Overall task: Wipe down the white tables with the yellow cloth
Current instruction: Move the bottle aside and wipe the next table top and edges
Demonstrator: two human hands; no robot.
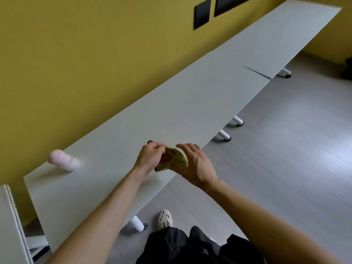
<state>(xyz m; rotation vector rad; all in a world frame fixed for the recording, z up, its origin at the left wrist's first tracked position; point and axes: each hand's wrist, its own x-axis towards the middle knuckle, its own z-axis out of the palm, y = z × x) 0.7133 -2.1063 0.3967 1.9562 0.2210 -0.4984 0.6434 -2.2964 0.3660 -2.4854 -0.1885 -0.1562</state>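
Observation:
A bunched yellow cloth (176, 159) hangs between both hands just above the front edge of the near white table (171, 111). My left hand (150, 157) pinches its upper left part with curled fingers. My right hand (196, 164) holds the cloth's right side from underneath, thumb and fingers wrapped round it. A second white table (276, 39) continues the row toward the far right, joined at a dark seam. Part of the cloth is hidden behind my hands.
A pink and white bottle (63, 160) stands on the near table at its left end. A small dark object (150, 142) peeks out behind my left hand. Another white tabletop edge (7, 216) sits at the far left. Table legs with castors (226, 137) stand on the grey floor.

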